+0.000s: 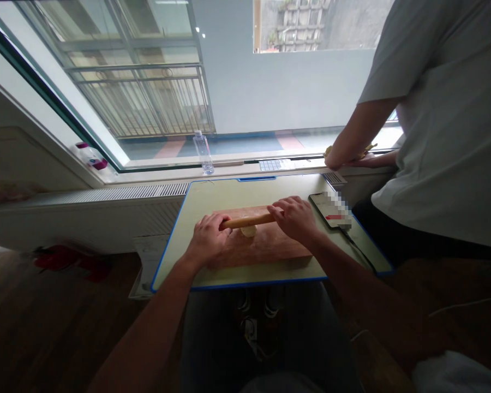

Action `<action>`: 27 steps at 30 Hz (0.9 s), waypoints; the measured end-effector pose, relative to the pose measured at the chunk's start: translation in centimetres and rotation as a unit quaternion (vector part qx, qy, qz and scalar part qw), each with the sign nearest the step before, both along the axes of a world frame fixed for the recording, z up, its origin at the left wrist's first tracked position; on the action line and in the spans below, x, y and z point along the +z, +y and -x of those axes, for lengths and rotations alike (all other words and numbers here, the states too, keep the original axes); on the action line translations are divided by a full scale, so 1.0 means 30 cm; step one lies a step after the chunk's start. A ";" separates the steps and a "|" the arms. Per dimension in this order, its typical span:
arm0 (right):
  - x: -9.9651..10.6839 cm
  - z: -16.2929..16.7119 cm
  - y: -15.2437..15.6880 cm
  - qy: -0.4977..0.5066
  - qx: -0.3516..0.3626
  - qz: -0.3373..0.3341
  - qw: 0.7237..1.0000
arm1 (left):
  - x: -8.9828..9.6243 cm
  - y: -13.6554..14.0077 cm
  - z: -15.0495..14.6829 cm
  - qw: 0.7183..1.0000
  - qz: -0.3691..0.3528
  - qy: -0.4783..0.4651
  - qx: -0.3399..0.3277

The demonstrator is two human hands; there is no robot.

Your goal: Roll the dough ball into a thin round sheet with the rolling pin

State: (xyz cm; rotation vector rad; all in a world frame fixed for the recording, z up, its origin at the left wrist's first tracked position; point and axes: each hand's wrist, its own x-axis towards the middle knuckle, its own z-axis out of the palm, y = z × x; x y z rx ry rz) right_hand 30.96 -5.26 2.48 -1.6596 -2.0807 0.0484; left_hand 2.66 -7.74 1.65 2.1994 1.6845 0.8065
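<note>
A broad window with a dark green frame spans the far side, its slanted frame edge running up to the far left. Beyond the glass, on the left, a metal railing with thin upright bars fronts large panes; a smooth pale blue-grey wall fills the middle, with a rectangular opening onto rough grey masonry at the upper right. Below lies blue-and-reddish paving. A white sill sits above a pale slatted grille. The small pale-yellow tabletop with blue edging stands before it. Daylight comes from the window; the dark brown floor lies in shadow near left.
</note>
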 end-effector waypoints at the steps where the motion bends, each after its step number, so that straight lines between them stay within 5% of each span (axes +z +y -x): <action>1: -0.008 0.001 -0.002 0.002 -0.001 0.001 1.000 | 0.000 0.003 0.004 1.000 0.001 0.001 -0.002; 18: -0.059 -0.012 -0.026 0.067 0.032 -0.020 0.997 | -0.022 0.004 0.015 0.999 -0.028 0.028 -0.024; 21: -0.079 -0.077 -0.023 0.129 0.027 -0.060 0.990 | -0.024 0.008 0.036 0.998 -0.052 0.034 -0.008; 27: -0.186 -0.334 -0.047 0.123 -0.120 -0.126 0.977 | -0.028 0.127 0.151 0.989 -0.099 -0.041 0.099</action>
